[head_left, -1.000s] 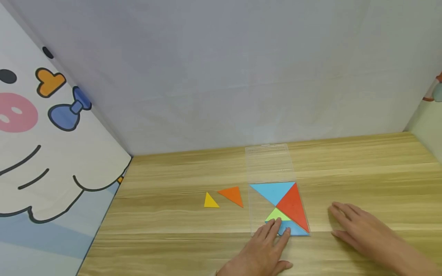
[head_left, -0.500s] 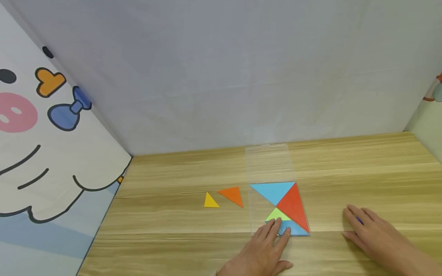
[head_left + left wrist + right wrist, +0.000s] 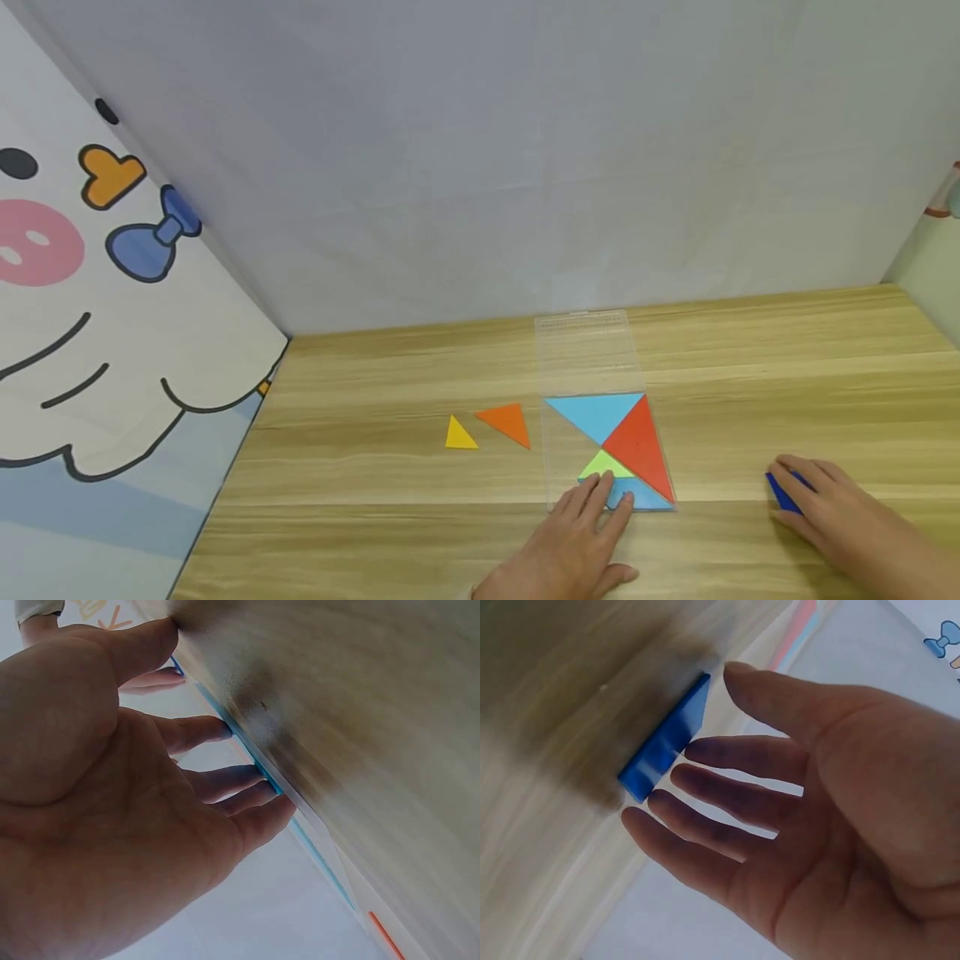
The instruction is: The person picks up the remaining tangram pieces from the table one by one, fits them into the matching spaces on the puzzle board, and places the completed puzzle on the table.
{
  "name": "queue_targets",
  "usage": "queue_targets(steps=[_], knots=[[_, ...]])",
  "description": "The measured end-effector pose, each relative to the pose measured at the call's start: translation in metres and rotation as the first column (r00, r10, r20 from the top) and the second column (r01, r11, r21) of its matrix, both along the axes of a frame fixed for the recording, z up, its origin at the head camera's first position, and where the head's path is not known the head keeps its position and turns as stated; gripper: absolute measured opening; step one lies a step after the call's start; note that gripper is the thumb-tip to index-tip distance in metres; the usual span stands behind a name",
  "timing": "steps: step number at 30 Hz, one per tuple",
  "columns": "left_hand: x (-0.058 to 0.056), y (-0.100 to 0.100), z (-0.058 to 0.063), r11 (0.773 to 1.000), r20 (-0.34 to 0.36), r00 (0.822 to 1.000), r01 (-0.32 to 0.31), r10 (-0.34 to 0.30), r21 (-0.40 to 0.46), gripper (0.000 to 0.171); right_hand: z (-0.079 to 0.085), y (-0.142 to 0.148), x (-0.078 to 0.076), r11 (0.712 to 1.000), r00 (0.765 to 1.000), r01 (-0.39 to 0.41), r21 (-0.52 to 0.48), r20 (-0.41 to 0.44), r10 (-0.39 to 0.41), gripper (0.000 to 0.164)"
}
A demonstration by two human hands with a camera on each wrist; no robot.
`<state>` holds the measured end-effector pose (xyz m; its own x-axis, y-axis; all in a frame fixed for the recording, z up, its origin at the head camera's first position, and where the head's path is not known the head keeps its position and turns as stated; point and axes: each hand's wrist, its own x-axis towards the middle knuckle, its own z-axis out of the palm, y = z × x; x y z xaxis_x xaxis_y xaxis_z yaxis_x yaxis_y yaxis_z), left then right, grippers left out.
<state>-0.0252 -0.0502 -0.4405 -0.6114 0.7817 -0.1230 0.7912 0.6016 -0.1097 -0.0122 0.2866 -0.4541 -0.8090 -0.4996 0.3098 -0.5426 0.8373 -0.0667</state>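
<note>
My left hand (image 3: 558, 537) rests its fingertips on the near side of a clear plastic tray (image 3: 558, 467), on a mid-blue tangram piece (image 3: 651, 496) and beside a light green triangle (image 3: 604, 464). Its fingers are nearly straight. A light blue triangle (image 3: 596, 412) and a red triangle (image 3: 641, 450) also lie in the tray. Out to the right, my right hand (image 3: 840, 508) is over a dark blue tangram piece (image 3: 782, 495) flat on the table. In the right wrist view, its extended fingertips touch or nearly touch the blue piece (image 3: 666, 742), the thumb apart from it.
Left of the tray lie an orange triangle (image 3: 512, 423) and a yellow triangle (image 3: 459, 435). The tray's clear lid (image 3: 588, 358) extends behind it. A pale curtain (image 3: 480, 208) hangs along the back edge of the wooden table (image 3: 337, 467).
My right hand has moved to the right, away from the tray. The dark blue piece, hidden at first, now shows beside its fingers. My left hand stays in place.
</note>
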Motion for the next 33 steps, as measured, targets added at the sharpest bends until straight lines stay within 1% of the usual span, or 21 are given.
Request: queue_targets(steps=[4,6,8,13,17,19,25,27,33], knots=[[0.000,0.000,0.001,1.000,0.015,1.000,-0.009,0.009,-0.011,0.067,0.000,0.004,0.002,0.999,0.998,-0.042,-0.028,-0.037,0.041,0.081],[0.000,0.000,0.001,1.000,0.026,1.000,-0.014,0.015,-0.014,0.067,0.000,0.005,0.002,0.997,0.997,-0.060,-0.039,-0.054,0.058,0.082],[-0.001,0.000,0.001,1.000,0.033,0.999,-0.019,0.019,-0.017,0.068,0.001,0.006,0.002,0.997,0.997,-0.066,-0.046,-0.053,0.063,0.080],[-0.001,0.001,0.001,1.000,0.044,0.999,-0.023,0.024,-0.021,0.068,0.003,0.006,0.000,0.998,0.999,-0.043,-0.042,-0.018,0.042,0.075],[-0.001,0.001,0.000,1.000,0.017,1.000,-0.013,0.014,-0.012,0.068,0.002,0.008,-0.001,0.999,1.000,-0.020,-0.039,0.004,0.021,0.069],[0.000,0.001,0.000,1.000,0.008,1.000,-0.011,0.011,-0.011,0.068,0.001,0.008,-0.001,0.999,1.000,-0.013,-0.034,0.003,0.014,0.069],[-0.001,0.002,0.002,0.999,0.056,0.998,-0.025,0.027,-0.025,0.069,0.000,0.008,-0.002,0.999,0.999,-0.015,-0.032,-0.033,0.014,0.075],[-0.002,0.002,0.002,0.999,0.056,0.998,-0.024,0.025,-0.025,0.069,0.001,0.008,-0.003,0.999,0.999,-0.021,-0.030,-0.036,0.020,0.073],[0.000,0.000,0.001,1.000,0.019,1.000,-0.007,0.007,-0.020,0.068,0.005,0.010,-0.008,0.999,1.000,-0.022,-0.042,0.003,0.022,0.055]])
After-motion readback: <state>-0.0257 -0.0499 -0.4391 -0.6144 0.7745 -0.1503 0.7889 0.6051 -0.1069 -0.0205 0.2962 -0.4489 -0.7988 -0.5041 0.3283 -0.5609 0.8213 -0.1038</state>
